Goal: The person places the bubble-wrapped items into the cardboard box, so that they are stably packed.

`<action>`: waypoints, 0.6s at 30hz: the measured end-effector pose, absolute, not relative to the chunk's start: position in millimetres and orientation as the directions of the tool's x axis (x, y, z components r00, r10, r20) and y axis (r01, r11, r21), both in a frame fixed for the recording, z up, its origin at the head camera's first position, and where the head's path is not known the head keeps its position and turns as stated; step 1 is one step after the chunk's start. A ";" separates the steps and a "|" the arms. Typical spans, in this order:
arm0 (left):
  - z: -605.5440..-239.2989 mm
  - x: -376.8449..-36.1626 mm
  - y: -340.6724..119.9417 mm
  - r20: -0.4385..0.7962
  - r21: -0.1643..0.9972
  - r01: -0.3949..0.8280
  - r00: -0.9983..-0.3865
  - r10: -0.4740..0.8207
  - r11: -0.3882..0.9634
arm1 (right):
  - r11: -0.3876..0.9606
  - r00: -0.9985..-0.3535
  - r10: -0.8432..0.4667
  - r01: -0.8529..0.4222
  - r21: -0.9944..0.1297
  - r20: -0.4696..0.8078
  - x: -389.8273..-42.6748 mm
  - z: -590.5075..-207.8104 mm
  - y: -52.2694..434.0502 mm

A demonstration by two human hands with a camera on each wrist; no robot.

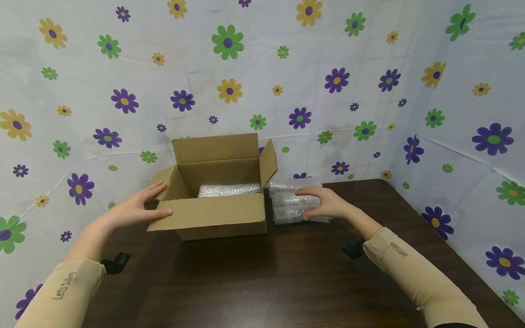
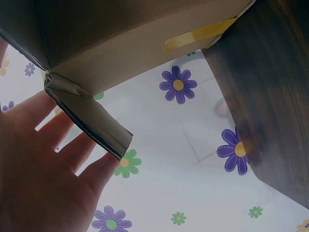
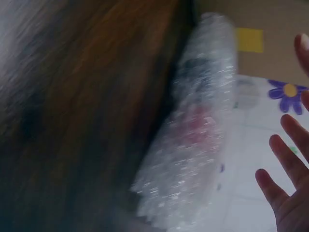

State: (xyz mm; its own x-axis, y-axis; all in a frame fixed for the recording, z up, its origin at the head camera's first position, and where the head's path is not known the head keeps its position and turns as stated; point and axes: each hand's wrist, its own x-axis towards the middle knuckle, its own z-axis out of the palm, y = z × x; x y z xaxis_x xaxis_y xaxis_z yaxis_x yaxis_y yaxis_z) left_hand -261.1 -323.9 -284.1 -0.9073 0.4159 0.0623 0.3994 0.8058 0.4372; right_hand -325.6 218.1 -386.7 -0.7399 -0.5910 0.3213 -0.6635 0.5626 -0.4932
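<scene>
An open cardboard box [image 1: 224, 231] stands on the table with its flaps spread outward. My left hand [image 1: 129, 208] is at its left side, thumb by the front flap [image 1: 213, 213] and fingers against the left side flap [image 2: 91, 113]. Those fingers reach out fairly straight in the left wrist view. Inside the box lies a bubble-wrapped bundle [image 1: 229, 190]. Several more bubble-wrapped packages [image 1: 285, 199] lie just right of the box. Over their right end is my right hand [image 1: 331, 205], fingers spread. Something reddish shows through one wrapped package [image 3: 193, 130] in the right wrist view.
The dark wooden table [image 1: 246, 282] extends in front of the box and to the right. A white flower-patterned sheet [image 1: 262, 68] hangs close behind the box and along the right side. Yellow tape [image 2: 200, 35] is stuck on the box.
</scene>
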 end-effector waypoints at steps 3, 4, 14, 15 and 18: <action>-284.2 -261.5 -324.6 0.062 0.437 0.398 -0.908 0.415 0.806 | 0.578 -0.732 -0.609 -0.673 -0.461 0.305 -329.5 -391.7 218.3; -284.3 -261.6 -325.0 0.062 0.437 0.399 -0.908 0.415 0.806 | 0.581 -0.728 -0.616 -0.677 -0.452 0.299 -330.9 -393.3 218.3; -284.9 -262.8 -327.2 0.057 0.431 0.394 -0.910 0.411 0.812 | 0.598 -0.711 -0.661 -0.692 -0.403 0.240 -342.9 -416.3 219.8; -285.0 -262.8 -327.1 0.056 0.431 0.393 -0.910 0.411 0.812 | 0.599 -0.708 -0.665 -0.696 -0.397 0.238 -343.2 -417.6 219.3; -285.3 -262.4 -327.4 0.056 0.427 0.391 -0.912 0.407 0.816 | 0.595 -0.701 -0.674 -0.701 -0.392 0.231 -343.4 -419.9 217.2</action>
